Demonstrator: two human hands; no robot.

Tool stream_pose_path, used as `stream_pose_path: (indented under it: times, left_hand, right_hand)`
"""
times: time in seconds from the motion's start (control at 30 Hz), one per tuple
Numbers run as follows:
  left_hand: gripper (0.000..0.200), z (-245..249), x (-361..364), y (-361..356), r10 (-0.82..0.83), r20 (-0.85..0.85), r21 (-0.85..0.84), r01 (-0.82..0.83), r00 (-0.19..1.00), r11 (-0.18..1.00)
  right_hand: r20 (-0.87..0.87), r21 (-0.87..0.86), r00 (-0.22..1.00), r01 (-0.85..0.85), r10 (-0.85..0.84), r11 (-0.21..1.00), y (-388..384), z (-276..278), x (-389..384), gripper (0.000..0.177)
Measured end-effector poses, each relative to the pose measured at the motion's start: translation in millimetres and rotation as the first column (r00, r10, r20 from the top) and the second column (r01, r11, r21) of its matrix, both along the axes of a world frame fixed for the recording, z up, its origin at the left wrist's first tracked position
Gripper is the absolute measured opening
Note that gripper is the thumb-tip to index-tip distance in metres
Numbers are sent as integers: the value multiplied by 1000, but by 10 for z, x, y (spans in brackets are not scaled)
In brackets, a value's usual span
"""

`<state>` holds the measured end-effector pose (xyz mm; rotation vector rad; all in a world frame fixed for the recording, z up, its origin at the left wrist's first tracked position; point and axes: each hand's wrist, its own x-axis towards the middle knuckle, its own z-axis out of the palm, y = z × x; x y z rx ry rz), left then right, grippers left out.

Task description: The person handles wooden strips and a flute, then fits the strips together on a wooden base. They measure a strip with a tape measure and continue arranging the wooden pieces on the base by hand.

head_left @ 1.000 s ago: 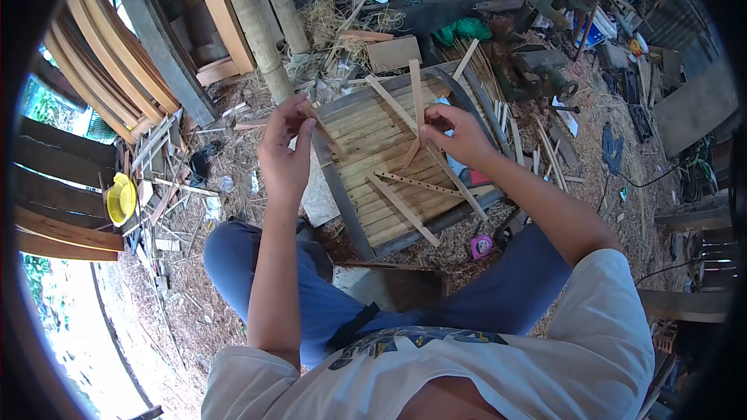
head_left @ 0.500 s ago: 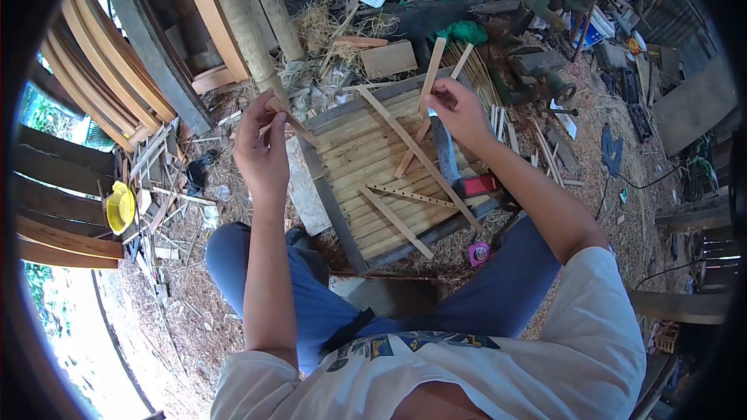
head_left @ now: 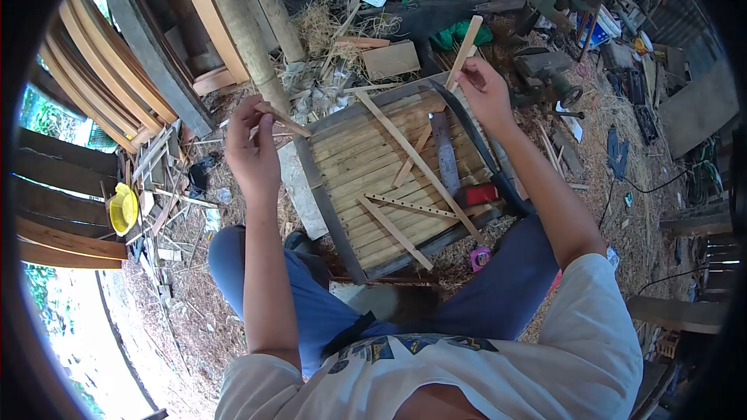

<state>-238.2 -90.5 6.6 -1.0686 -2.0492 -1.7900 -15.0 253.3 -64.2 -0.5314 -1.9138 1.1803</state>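
Observation:
My left hand pinches a short thin wooden strip past the far-left corner of a slatted bamboo panel with a dark frame. At the far right, my right hand grips a longer wooden strip that points up and away. On the panel lie a long diagonal wooden strip, a shorter strip and a strip with a row of holes. A flat metal blade with a red end lies beside a long curved black tool.
A pink tape measure is near my right knee. To the left are a yellow basin, scattered wood offcuts and curved timbers. A bench vise stands at the far right. Shavings cover the ground.
My right hand has moved right with its wooden strip, uncovering the metal blade and the curved black tool. My left hand has shifted slightly left and down, still with its strip.

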Motion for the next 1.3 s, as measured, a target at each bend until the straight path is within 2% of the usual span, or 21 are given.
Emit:
stream_pose_path:
  times: [0.07,0.27,0.47,1.13,1.23,1.3]
  left_hand:
    - [31,-53,-106,-10,-83,40,61,81,996,995]
    - [34,-60,-206,-49,-72,101,81,64,992,995]
    - [32,-84,-195,-44,-149,114,58,144,982,988]
    - [36,-40,-135,-14,-102,70,-29,104,992,994]
    - [37,-25,-105,-2,-94,74,-59,98,993,993]
    - [36,-8,-81,14,-97,77,-62,102,992,993]
  right_hand:
    - [27,5,1000,6,-6,1000,4,8,5,18]
    - [41,7,999,4,-4,1000,116,-106,-15,20]
    - [63,25,998,9,-11,1000,114,-114,-9,19]
    - [81,51,995,45,-49,998,189,-173,3,22]
    - [94,37,994,50,-54,998,187,-188,0,15]
    - [76,35,996,40,-43,999,213,-207,6,19]
